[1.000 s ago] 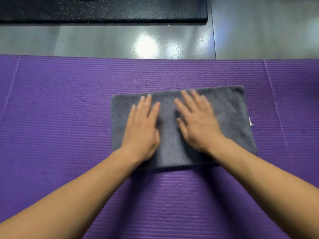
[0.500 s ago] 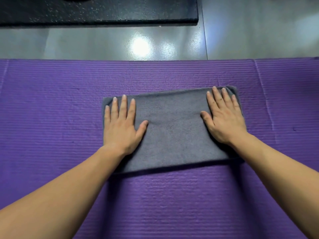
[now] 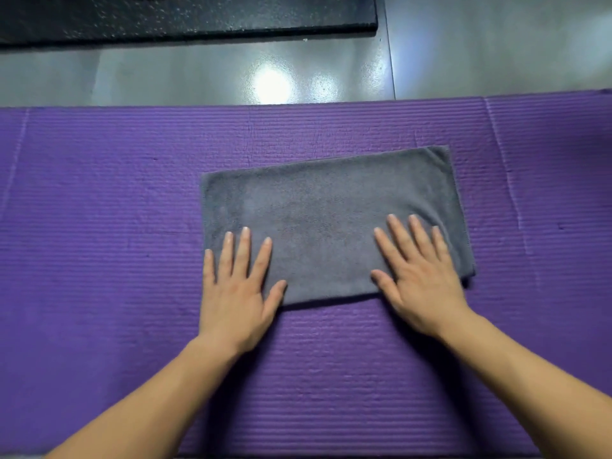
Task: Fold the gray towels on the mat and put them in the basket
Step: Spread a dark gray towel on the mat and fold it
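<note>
Grip: neither hand holds anything. The left hand [image 3: 236, 293] and right hand [image 3: 419, 286] lie flat with fingers straight and spread, pressing down, not pinching.
Left hand: its fingers rest on the near-left corner of the gray towel [image 3: 331, 210]. The heel of the palm is off the cloth, on the purple mat [image 3: 99, 226].
Right hand: its fingers and most of the palm rest on the near-right part of the towel, close to its right edge.
Towel: a folded rectangle lying flat mid-mat, long side across the view and slightly skewed.
Handling: probably soft, light, limp plush. It would likely sag and open if lifted by one corner, and it should drag little on the ribbed mat.
Where to take hold: for another fold, pinch both corners of one short end through all layers. To carry it, support it from beneath.
Risk: the layers may slip out of line.
Basket: not in view.
Surroundings: glossy gray floor [image 3: 198, 74] beyond the mat, with a dark speckled slab [image 3: 165, 18] farther back.
</note>
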`<state>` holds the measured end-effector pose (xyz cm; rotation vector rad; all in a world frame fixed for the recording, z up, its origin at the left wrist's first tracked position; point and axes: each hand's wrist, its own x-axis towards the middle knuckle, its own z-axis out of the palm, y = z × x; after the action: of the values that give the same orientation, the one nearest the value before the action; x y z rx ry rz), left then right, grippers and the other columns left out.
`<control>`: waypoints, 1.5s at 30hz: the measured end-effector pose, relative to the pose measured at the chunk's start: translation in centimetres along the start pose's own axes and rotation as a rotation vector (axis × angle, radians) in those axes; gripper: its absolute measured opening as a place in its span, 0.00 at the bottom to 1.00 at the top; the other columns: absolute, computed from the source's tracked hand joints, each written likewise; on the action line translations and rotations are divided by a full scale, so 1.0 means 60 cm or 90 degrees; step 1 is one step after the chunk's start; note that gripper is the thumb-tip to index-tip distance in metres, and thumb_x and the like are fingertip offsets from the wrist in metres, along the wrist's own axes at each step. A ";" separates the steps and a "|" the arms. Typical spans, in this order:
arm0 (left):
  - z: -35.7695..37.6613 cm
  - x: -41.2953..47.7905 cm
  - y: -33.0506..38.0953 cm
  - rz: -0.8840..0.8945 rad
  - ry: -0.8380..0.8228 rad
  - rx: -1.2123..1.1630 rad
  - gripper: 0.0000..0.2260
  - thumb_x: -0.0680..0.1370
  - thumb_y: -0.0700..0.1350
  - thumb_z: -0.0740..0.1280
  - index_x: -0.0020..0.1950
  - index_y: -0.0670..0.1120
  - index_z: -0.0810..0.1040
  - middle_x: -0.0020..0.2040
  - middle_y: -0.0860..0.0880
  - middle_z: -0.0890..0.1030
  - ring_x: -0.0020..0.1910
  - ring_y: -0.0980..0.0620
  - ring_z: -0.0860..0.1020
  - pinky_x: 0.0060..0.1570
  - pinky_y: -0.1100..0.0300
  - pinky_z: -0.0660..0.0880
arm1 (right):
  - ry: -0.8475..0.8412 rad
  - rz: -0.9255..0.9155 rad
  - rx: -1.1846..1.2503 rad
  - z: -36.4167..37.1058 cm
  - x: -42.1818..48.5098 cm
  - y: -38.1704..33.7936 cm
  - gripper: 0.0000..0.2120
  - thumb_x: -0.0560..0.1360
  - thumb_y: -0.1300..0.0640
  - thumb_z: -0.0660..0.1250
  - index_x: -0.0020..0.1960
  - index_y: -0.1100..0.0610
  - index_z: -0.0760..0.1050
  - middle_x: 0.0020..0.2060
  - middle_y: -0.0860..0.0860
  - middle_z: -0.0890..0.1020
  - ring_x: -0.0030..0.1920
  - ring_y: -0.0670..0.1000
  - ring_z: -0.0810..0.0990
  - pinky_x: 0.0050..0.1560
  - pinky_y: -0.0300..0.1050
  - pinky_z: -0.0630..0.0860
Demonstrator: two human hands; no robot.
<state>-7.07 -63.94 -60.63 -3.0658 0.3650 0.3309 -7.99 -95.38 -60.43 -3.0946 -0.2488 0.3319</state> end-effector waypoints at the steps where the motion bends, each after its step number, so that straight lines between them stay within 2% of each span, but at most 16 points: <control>1: -0.001 -0.001 -0.012 -0.002 -0.003 -0.005 0.34 0.80 0.66 0.49 0.83 0.51 0.56 0.83 0.43 0.53 0.82 0.40 0.50 0.78 0.35 0.49 | -0.009 0.023 -0.005 -0.001 -0.007 0.028 0.35 0.79 0.35 0.49 0.80 0.51 0.60 0.81 0.53 0.58 0.80 0.60 0.54 0.78 0.64 0.52; 5: -0.006 -0.004 -0.035 0.001 0.004 -0.018 0.33 0.81 0.64 0.49 0.82 0.49 0.58 0.83 0.43 0.54 0.82 0.41 0.50 0.78 0.37 0.46 | -0.029 0.048 0.002 -0.009 -0.026 0.085 0.36 0.79 0.34 0.44 0.81 0.52 0.58 0.81 0.52 0.54 0.81 0.57 0.50 0.79 0.63 0.51; 7: -0.019 -0.002 -0.031 0.032 0.061 -0.031 0.29 0.80 0.59 0.56 0.78 0.48 0.67 0.80 0.41 0.64 0.80 0.39 0.59 0.78 0.37 0.46 | 0.022 0.045 0.014 -0.027 -0.022 0.073 0.33 0.78 0.38 0.53 0.77 0.55 0.66 0.79 0.55 0.63 0.79 0.60 0.58 0.77 0.65 0.54; 8: -0.027 0.000 -0.026 0.077 0.102 -0.064 0.24 0.79 0.56 0.59 0.73 0.49 0.74 0.74 0.41 0.72 0.75 0.39 0.67 0.77 0.37 0.53 | 0.070 0.012 0.034 -0.037 -0.018 0.061 0.28 0.76 0.41 0.59 0.72 0.55 0.72 0.74 0.56 0.71 0.76 0.62 0.65 0.74 0.65 0.59; 9: -0.035 0.004 -0.018 0.133 0.138 -0.114 0.17 0.78 0.54 0.62 0.64 0.50 0.79 0.66 0.44 0.78 0.67 0.39 0.73 0.72 0.38 0.64 | 0.123 -0.042 0.063 -0.045 -0.014 0.047 0.22 0.75 0.45 0.63 0.64 0.53 0.77 0.67 0.54 0.77 0.69 0.62 0.73 0.69 0.63 0.66; 10: -0.042 0.007 -0.010 0.182 0.149 -0.163 0.13 0.78 0.54 0.63 0.55 0.51 0.82 0.57 0.48 0.80 0.58 0.41 0.76 0.61 0.41 0.72 | 0.149 -0.100 0.106 -0.051 -0.010 0.031 0.15 0.75 0.47 0.65 0.58 0.53 0.79 0.60 0.52 0.80 0.61 0.61 0.77 0.61 0.59 0.71; 12: -0.050 0.012 0.003 0.235 0.104 -0.225 0.12 0.78 0.58 0.64 0.47 0.52 0.82 0.47 0.52 0.77 0.47 0.46 0.75 0.46 0.49 0.74 | 0.105 -0.185 0.186 -0.048 -0.004 0.006 0.09 0.75 0.47 0.66 0.51 0.51 0.80 0.50 0.49 0.80 0.50 0.57 0.77 0.49 0.54 0.74; 16: -0.032 0.014 0.000 0.230 0.043 -0.278 0.15 0.72 0.65 0.68 0.49 0.57 0.82 0.47 0.56 0.74 0.46 0.49 0.74 0.44 0.51 0.74 | 0.006 -0.153 0.272 -0.029 0.004 0.009 0.14 0.68 0.38 0.70 0.47 0.45 0.78 0.47 0.46 0.76 0.47 0.52 0.74 0.48 0.54 0.75; 20: -0.025 0.014 -0.008 0.211 0.028 -0.309 0.16 0.67 0.64 0.73 0.51 0.58 0.83 0.47 0.56 0.73 0.46 0.50 0.74 0.44 0.50 0.74 | -0.027 -0.134 0.285 -0.034 0.010 0.021 0.16 0.63 0.43 0.80 0.46 0.44 0.79 0.47 0.45 0.74 0.48 0.48 0.70 0.51 0.52 0.73; 24: -0.030 0.019 -0.004 0.188 0.015 -0.336 0.19 0.66 0.69 0.70 0.48 0.59 0.84 0.46 0.59 0.73 0.46 0.51 0.74 0.46 0.50 0.73 | -0.016 -0.117 0.281 -0.035 0.015 0.023 0.14 0.64 0.41 0.79 0.44 0.45 0.80 0.46 0.45 0.74 0.47 0.47 0.68 0.51 0.52 0.73; 28: -0.033 0.020 0.001 0.159 0.007 -0.351 0.22 0.63 0.72 0.69 0.46 0.59 0.84 0.45 0.58 0.75 0.46 0.52 0.73 0.47 0.52 0.71 | -0.001 -0.116 0.289 -0.036 0.015 0.018 0.13 0.69 0.37 0.69 0.43 0.45 0.80 0.44 0.45 0.74 0.46 0.47 0.69 0.50 0.52 0.74; 32: -0.038 0.017 0.003 0.144 0.005 -0.364 0.22 0.62 0.72 0.70 0.47 0.59 0.84 0.45 0.59 0.73 0.47 0.53 0.72 0.48 0.54 0.67 | -0.020 -0.105 0.345 -0.047 0.017 0.024 0.08 0.70 0.46 0.78 0.42 0.47 0.81 0.43 0.43 0.75 0.47 0.47 0.72 0.52 0.51 0.73; 35: -0.037 0.018 0.001 0.156 0.009 -0.366 0.21 0.64 0.70 0.69 0.48 0.59 0.83 0.45 0.60 0.72 0.46 0.52 0.73 0.48 0.52 0.70 | -0.015 -0.118 0.324 -0.052 0.016 0.030 0.10 0.69 0.41 0.76 0.41 0.45 0.79 0.40 0.41 0.75 0.44 0.47 0.72 0.48 0.51 0.72; 38: -0.036 0.025 -0.005 0.181 0.014 -0.373 0.16 0.67 0.65 0.72 0.47 0.57 0.84 0.44 0.61 0.72 0.44 0.53 0.72 0.46 0.50 0.74 | -0.007 -0.133 0.259 -0.047 0.006 0.037 0.16 0.64 0.35 0.74 0.42 0.45 0.79 0.41 0.41 0.74 0.43 0.47 0.71 0.46 0.47 0.64; 42: -0.040 0.033 -0.018 0.261 0.002 -0.342 0.12 0.68 0.54 0.79 0.49 0.54 0.85 0.44 0.54 0.76 0.43 0.48 0.75 0.44 0.50 0.77 | -0.021 -0.096 0.236 -0.046 0.000 0.050 0.17 0.61 0.42 0.82 0.45 0.45 0.81 0.43 0.45 0.76 0.45 0.49 0.72 0.48 0.48 0.63; 45: -0.049 0.032 -0.022 0.297 0.015 -0.321 0.10 0.70 0.52 0.77 0.48 0.52 0.85 0.45 0.52 0.78 0.45 0.47 0.76 0.44 0.50 0.78 | -0.020 -0.079 0.236 -0.051 0.003 0.057 0.12 0.64 0.47 0.82 0.44 0.46 0.83 0.43 0.46 0.78 0.47 0.54 0.77 0.48 0.49 0.65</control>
<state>-4.30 -63.27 -58.16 -3.4278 1.1723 0.4601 -6.61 -98.70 -57.60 -2.6976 -0.3359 0.3741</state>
